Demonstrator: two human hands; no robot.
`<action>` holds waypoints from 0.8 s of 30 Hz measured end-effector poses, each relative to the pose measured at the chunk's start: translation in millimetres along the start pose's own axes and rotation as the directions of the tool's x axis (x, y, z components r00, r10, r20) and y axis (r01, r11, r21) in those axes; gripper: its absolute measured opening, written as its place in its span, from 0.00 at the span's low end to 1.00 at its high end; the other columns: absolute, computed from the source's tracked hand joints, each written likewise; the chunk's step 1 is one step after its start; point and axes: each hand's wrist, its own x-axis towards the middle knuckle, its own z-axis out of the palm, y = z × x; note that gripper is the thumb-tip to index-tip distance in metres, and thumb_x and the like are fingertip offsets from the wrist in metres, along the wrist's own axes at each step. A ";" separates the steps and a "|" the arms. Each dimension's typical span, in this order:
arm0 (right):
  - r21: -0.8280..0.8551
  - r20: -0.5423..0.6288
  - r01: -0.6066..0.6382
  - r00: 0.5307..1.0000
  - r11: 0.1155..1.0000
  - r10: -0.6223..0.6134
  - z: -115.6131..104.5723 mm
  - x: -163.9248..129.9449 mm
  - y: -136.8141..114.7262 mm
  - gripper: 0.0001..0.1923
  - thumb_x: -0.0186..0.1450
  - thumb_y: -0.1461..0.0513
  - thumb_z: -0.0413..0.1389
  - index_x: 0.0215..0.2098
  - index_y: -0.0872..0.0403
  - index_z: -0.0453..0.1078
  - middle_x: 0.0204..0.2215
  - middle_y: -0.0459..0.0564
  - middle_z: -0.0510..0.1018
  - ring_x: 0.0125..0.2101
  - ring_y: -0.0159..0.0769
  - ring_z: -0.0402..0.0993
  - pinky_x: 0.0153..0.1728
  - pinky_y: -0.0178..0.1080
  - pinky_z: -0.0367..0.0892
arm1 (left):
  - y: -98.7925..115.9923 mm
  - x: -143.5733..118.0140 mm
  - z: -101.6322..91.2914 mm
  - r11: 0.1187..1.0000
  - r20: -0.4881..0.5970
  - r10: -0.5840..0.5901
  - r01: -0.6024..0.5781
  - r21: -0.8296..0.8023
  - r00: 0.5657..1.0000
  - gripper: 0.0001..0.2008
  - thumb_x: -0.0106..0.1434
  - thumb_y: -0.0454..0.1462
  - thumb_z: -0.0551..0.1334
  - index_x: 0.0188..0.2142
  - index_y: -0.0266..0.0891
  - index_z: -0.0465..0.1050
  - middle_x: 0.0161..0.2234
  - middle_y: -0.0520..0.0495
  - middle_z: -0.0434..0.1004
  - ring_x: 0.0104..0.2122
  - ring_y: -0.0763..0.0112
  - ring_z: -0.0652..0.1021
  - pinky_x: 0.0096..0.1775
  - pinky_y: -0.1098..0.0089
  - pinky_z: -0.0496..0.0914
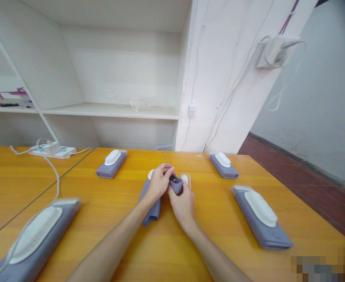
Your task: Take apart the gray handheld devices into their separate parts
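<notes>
Between my two hands is a small grey-purple plastic casing (177,185), its open end showing dark parts and a bit of orange inside. My right hand (183,203) grips it from below and from the right, thumb against its near side. At its left edge, my left hand (160,183) has its fingers bent and pressed together at the opening; the fingertips are partly hidden. Under my left wrist lies a long grey-purple housing (152,213) with a hollow near end. A small white-and-clear piece (186,179) sits just behind my right fingers.
Grey-purple units with white oval pads lie around the wooden table (213,250): a back-left unit (111,169), a front-left unit (55,231), a back-right unit (225,171) and a front-right unit (260,229). A power strip (63,152) trails a white cable over the left side. Shelves (125,111) stand behind.
</notes>
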 end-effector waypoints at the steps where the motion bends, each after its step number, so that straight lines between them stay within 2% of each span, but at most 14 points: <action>1: -0.018 -0.001 0.005 1.000 1.000 -0.006 0.0 0.0 -0.6 0.15 0.58 0.52 0.56 0.37 0.54 0.70 0.32 0.50 0.76 0.29 0.37 0.73 0.30 0.35 0.65 | -2.3 0.2 2.5 0.999 -0.017 -0.017 0.016 -0.037 1.000 0.08 0.59 0.40 0.60 0.34 0.36 0.70 0.28 0.45 0.77 0.31 0.66 0.78 0.37 0.68 0.70; 3: -0.065 0.001 0.013 1.000 0.998 -0.013 0.3 -0.4 -0.2 0.14 0.59 0.53 0.56 0.37 0.53 0.69 0.31 0.50 0.76 0.29 0.38 0.73 0.29 0.36 0.65 | -4.7 0.7 6.0 0.997 -0.052 -0.023 0.019 -0.070 0.998 0.09 0.58 0.41 0.61 0.34 0.36 0.70 0.27 0.45 0.76 0.30 0.67 0.78 0.35 0.69 0.70; 5: -0.126 0.003 0.013 1.000 0.992 -0.013 0.7 -1.3 2.5 0.12 0.59 0.53 0.56 0.36 0.53 0.69 0.30 0.51 0.76 0.29 0.40 0.73 0.28 0.37 0.64 | -2.4 3.5 6.1 0.996 -0.147 0.009 -0.022 -0.088 0.989 0.10 0.59 0.41 0.61 0.35 0.36 0.70 0.27 0.47 0.75 0.29 0.69 0.78 0.34 0.70 0.70; 7: -0.182 0.018 -0.001 1.000 0.983 0.004 1.1 -2.5 7.1 0.12 0.59 0.54 0.56 0.35 0.53 0.69 0.29 0.52 0.76 0.28 0.42 0.73 0.28 0.37 0.64 | 5.2 9.7 0.4 0.991 -0.267 0.047 -0.078 -0.105 0.963 0.11 0.60 0.43 0.60 0.36 0.37 0.69 0.26 0.49 0.74 0.26 0.71 0.77 0.33 0.71 0.70; 9: -0.224 0.039 -0.002 0.999 0.975 0.011 1.4 -3.5 12.0 0.11 0.60 0.54 0.55 0.35 0.53 0.69 0.29 0.53 0.77 0.29 0.42 0.74 0.29 0.38 0.64 | 15.8 18.1 -11.4 0.990 -0.285 0.043 -0.079 -0.115 0.957 0.13 0.60 0.44 0.60 0.38 0.36 0.68 0.24 0.51 0.72 0.23 0.73 0.76 0.30 0.72 0.71; 12: -0.286 0.067 0.043 0.997 0.957 -0.025 1.1 -5.0 16.4 0.14 0.59 0.52 0.56 0.37 0.53 0.71 0.32 0.54 0.77 0.33 0.44 0.74 0.32 0.39 0.64 | 30.3 27.3 -35.3 0.997 -0.087 -0.037 0.031 -0.064 0.996 0.19 0.55 0.45 0.65 0.41 0.37 0.67 0.22 0.52 0.73 0.17 0.74 0.73 0.19 0.75 0.66; 14: -0.321 0.060 0.081 0.996 0.944 -0.065 -0.2 -5.9 15.8 0.19 0.56 0.49 0.59 0.39 0.53 0.71 0.35 0.56 0.77 0.36 0.46 0.73 0.35 0.41 0.64 | 36.1 28.6 -50.8 0.997 0.055 -0.079 0.079 0.008 0.995 0.19 0.52 0.44 0.68 0.39 0.37 0.67 0.21 0.51 0.74 0.15 0.75 0.71 0.14 0.78 0.61; 16: -0.306 0.007 0.115 0.993 0.945 -0.118 -2.7 -5.9 13.0 0.26 0.56 0.46 0.58 0.45 0.55 0.70 0.40 0.58 0.75 0.40 0.47 0.72 0.39 0.43 0.64 | 39.7 27.2 -63.6 0.993 0.176 -0.103 0.091 0.073 0.979 0.15 0.51 0.44 0.68 0.33 0.36 0.70 0.21 0.48 0.75 0.15 0.76 0.70 0.14 0.79 0.61; 18: -0.212 -0.073 0.120 0.988 0.970 -0.138 -5.6 -4.0 9.9 0.30 0.60 0.46 0.54 0.53 0.56 0.64 0.43 0.58 0.73 0.41 0.45 0.71 0.40 0.43 0.64 | 42.2 25.0 -72.6 0.989 0.260 -0.121 0.094 0.113 0.958 0.13 0.52 0.43 0.68 0.29 0.35 0.72 0.22 0.46 0.76 0.15 0.76 0.71 0.15 0.78 0.62; 20: -0.032 -0.111 0.079 0.990 0.996 -0.082 -8.1 0.1 8.3 0.30 0.63 0.48 0.50 0.57 0.56 0.57 0.41 0.56 0.73 0.37 0.40 0.72 0.38 0.41 0.65 | 44.2 22.9 -77.6 0.988 0.300 -0.133 0.101 0.120 0.945 0.13 0.53 0.44 0.67 0.28 0.35 0.74 0.22 0.45 0.76 0.15 0.75 0.71 0.16 0.77 0.64; 22: 0.156 -0.064 0.010 0.998 0.988 0.000 -9.5 5.5 8.0 0.27 0.65 0.49 0.47 0.57 0.55 0.57 0.36 0.52 0.74 0.31 0.36 0.71 0.33 0.38 0.66 | 45.0 21.1 -79.1 0.987 0.330 -0.146 0.117 0.106 0.933 0.13 0.54 0.45 0.66 0.28 0.35 0.74 0.22 0.45 0.76 0.16 0.75 0.72 0.17 0.76 0.66; 24: 0.289 0.001 -0.048 0.999 0.956 0.050 -10.0 11.4 7.5 0.24 0.66 0.48 0.46 0.52 0.55 0.63 0.32 0.49 0.73 0.27 0.34 0.69 0.28 0.35 0.64 | 44.2 19.7 -78.8 0.988 0.362 -0.156 0.139 0.072 0.919 0.13 0.54 0.45 0.66 0.30 0.35 0.74 0.23 0.44 0.77 0.17 0.73 0.74 0.19 0.74 0.68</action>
